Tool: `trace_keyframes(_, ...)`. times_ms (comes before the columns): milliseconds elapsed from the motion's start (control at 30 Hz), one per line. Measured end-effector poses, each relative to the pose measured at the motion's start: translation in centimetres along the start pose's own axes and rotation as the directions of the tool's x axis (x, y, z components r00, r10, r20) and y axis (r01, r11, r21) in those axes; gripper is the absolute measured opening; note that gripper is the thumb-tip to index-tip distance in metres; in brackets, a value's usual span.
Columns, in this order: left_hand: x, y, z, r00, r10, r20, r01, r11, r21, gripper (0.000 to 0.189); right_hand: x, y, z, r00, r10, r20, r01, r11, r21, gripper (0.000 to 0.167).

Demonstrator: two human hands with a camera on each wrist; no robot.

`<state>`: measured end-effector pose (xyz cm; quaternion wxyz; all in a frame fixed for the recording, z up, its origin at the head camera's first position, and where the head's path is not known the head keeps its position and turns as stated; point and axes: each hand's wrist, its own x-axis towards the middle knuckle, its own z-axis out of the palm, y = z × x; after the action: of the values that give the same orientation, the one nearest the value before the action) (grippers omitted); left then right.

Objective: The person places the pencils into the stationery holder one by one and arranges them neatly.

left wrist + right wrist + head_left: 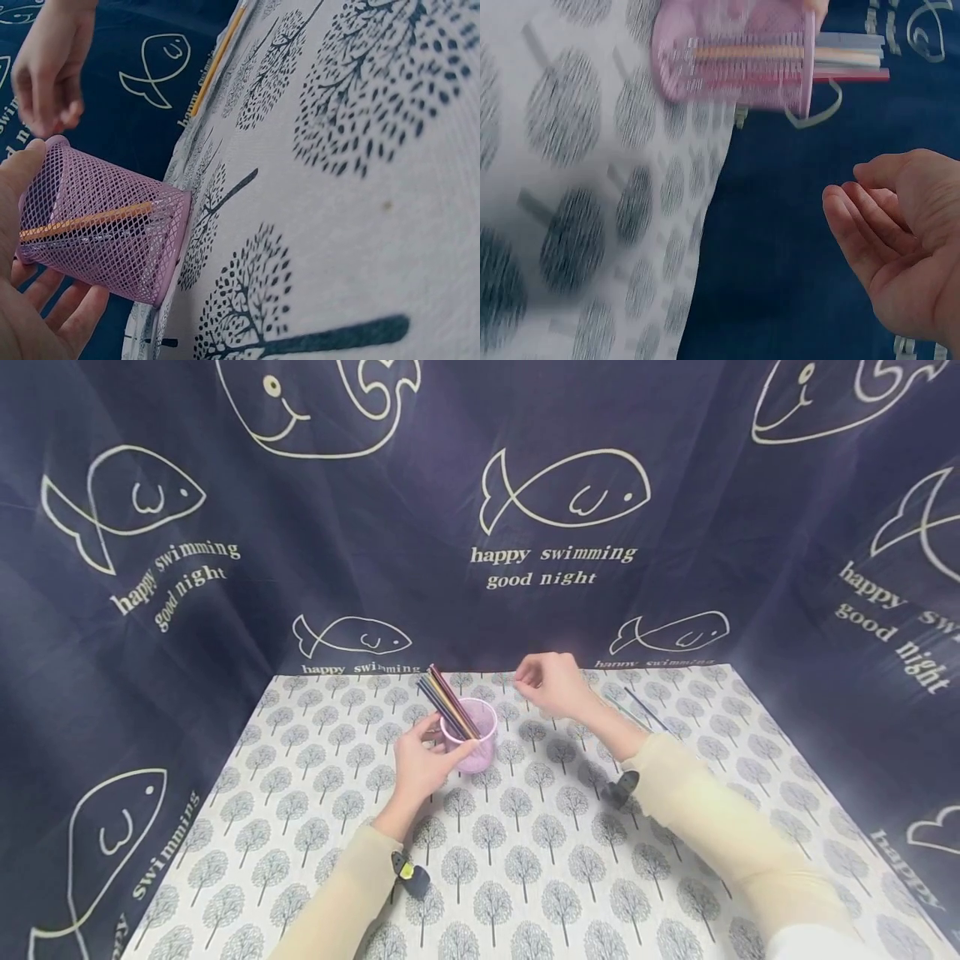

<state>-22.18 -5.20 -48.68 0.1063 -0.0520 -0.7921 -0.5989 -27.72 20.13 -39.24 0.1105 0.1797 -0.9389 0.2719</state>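
Note:
A pink mesh pen cup (478,761) stands on the tree-print cloth, with several coloured pencils (448,703) leaning out over its left rim. My left hand (424,762) grips the cup from the left, its thumb at the rim and its fingers round the far side, as the left wrist view shows of the cup (105,217). To the right of the cup, above the cloth, my right hand (553,683) has loosely curled fingers. Nothing shows between the fingers of that hand (907,232) in the right wrist view.
Two thin pencils, one dark blue (645,707) and one greenish (626,710), lie on the cloth beyond the right forearm. A dark curtain (442,568) with fish drawings rises behind the table and along both sides. The tree-print cloth (517,877) covers the table.

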Motion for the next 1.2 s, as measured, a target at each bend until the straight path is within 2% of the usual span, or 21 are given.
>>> trace_keyframes(167, 0.2, -0.1, -0.3, 1.000, 0.006, 0.029, -0.005, 1.000, -0.005, 0.078, -1.1, 3.0, -2.1, 0.994, 0.110, -0.027, -0.111, 0.993, -0.031, 0.010)
trace_keyframes(333, 0.7, -0.2, -0.6, 0.998, 0.027, 0.061, -0.027, 1.000, -0.003, 0.078, -2.5, 5.9, -3.3, 0.984, 0.176, -0.042, -0.178, 0.982, -0.061, 0.011)
trace_keyframes(500, 0.9, -0.4, -0.7, 0.992, 0.039, 0.118, -0.034, 0.998, -0.049, 0.075, -4.4, 8.7, -3.6, 0.983, 0.180, -0.033, -0.183, 0.972, -0.150, 0.013)
trace_keyframes(633, 1.0, -0.7, -0.5, 0.989, 0.018, 0.149, -0.005, 0.997, -0.081, 0.086, -6.3, 10.4, -3.1, 0.982, 0.185, 0.026, -0.172, 0.950, -0.261, 0.013)
trace_keyframes(767, 0.7, -0.6, -0.5, 0.992, -0.009, 0.128, 0.023, 0.994, -0.106, 0.094, -7.7, 11.4, -2.4, 0.963, 0.258, 0.080, -0.216, 0.914, -0.344, 0.013)
trace_keyframes(967, 0.1, -0.3, -0.4, 0.998, -0.024, 0.063, 0.034, 0.987, -0.156, 0.082, -9.0, 12.5, -1.6, 0.916, 0.381, 0.123, -0.316, 0.876, -0.364, 0.018)
trace_keyframes(1033, -0.1, -0.3, -0.3, 0.999, -0.008, 0.037, 0.014, 0.987, -0.159, 0.078, -9.0, 12.9, -1.5, 0.903, 0.407, 0.135, -0.343, 0.874, -0.343, 0.018)
trace_keyframes(1200, -0.2, -0.5, 0.0, 0.999, 0.038, 0.003, -0.038, 0.990, -0.136, 0.069, -8.5, 14.0, -1.7, 0.903, 0.403, 0.147, -0.344, 0.885, -0.314, 0.015)
